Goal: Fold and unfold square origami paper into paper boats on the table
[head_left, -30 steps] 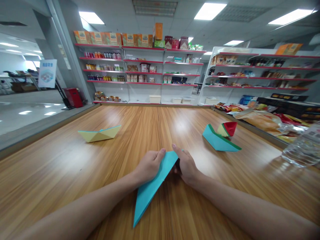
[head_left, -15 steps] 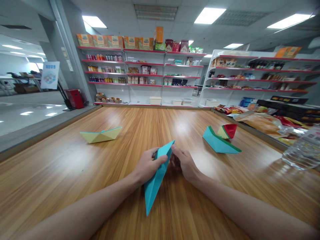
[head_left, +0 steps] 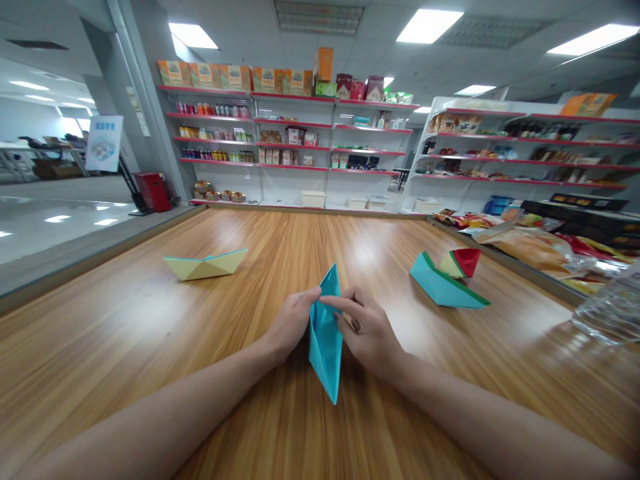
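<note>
A light-blue folded paper boat [head_left: 327, 347] stands between my hands, its long axis pointing away from me and its hollow facing up. My left hand [head_left: 295, 320] grips the boat's left side, with the thumb at the upper rim and the other fingers hidden behind the paper. On the opposite side, my right hand [head_left: 367, 330] holds the right wall. Its index finger reaches across the hollow toward my left thumb, and its thumb presses at the wall.
To the left sits a yellow paper boat [head_left: 206, 266] with a blue edge. On the right, a blue-and-green paper boat [head_left: 445, 285] lies before a smaller yellow-and-red one [head_left: 465, 262]. A clear plastic bottle [head_left: 613, 310] stands at the right edge. Stocked shelves [head_left: 295, 147] line the back.
The light-blue boat has turned more upright in view and its hollow now shows. My right index finger has moved from the tip to over the opening. The view has shifted slightly.
</note>
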The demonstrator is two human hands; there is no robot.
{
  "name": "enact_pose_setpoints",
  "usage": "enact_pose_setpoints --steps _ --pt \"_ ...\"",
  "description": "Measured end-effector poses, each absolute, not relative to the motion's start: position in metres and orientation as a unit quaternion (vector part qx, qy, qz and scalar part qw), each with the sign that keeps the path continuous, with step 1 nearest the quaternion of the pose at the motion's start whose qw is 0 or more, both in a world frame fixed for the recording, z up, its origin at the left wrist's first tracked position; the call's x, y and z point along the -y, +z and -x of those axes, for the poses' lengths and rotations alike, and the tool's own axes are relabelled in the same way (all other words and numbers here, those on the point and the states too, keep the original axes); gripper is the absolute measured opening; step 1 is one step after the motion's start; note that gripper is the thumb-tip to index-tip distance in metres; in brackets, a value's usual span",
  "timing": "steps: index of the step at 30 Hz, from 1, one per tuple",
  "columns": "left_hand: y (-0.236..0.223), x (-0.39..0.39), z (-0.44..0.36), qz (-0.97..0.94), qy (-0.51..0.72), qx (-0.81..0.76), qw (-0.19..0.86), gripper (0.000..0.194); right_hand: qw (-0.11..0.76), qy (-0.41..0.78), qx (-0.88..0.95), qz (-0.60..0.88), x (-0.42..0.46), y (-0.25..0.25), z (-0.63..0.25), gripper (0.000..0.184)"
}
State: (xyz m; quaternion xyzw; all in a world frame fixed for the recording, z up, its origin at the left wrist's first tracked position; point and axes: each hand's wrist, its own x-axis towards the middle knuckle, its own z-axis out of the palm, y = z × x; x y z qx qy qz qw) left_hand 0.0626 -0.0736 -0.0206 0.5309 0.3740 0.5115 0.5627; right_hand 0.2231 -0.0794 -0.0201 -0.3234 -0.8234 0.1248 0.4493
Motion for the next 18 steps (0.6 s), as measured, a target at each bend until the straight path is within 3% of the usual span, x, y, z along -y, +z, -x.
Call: enact_pose_setpoints --steps 15,18 --pt "-0.019 0.072 -0.065 -0.422 0.527 -0.332 0.659 0.026 0.414 0.084 0.841 0.338 0.078 -0.015 -0.226 0.024" --pt "-0.018 0.071 -0.066 -0.384 0.510 -0.350 0.685 0.025 0.384 0.038 0.847 0.366 0.067 0.001 -0.234 0.031"
